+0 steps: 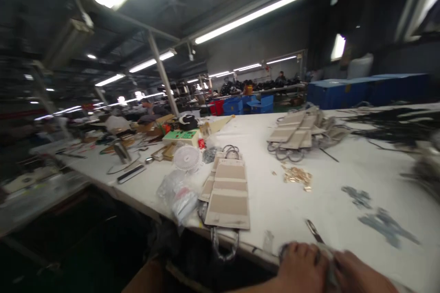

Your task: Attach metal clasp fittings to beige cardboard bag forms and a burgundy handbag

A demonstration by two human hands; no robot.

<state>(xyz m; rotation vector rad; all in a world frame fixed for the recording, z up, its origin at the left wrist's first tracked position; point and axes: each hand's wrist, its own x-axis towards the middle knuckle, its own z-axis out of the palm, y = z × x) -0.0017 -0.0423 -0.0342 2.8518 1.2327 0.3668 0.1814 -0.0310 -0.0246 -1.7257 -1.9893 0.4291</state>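
Observation:
My left hand [302, 263] is at the table's front edge, its fingers curled over a greyish-beige piece [332, 268] that looks like fabric. From the other side my right hand [362, 272] grips the same piece, blurred by motion. Most of that piece is hidden by the hands. Just beyond them lies a slim metal hand tool [313, 230]. A small clear plastic scrap [268, 241] is left of my left hand. Further left, flat beige bag pieces [228, 192] with loop handles are stacked, one wrapped handle [225, 249] hanging over the edge.
On the white table [261, 135] are gold-coloured metal bits [297, 176], grey strips [388, 226], another stack of beige pieces [295, 130], dark straps [395, 123], a plastic bag [178, 197], a white round fan [187, 159] and a green-panelled device [180, 135]. Blue boxes [330, 94] stand behind.

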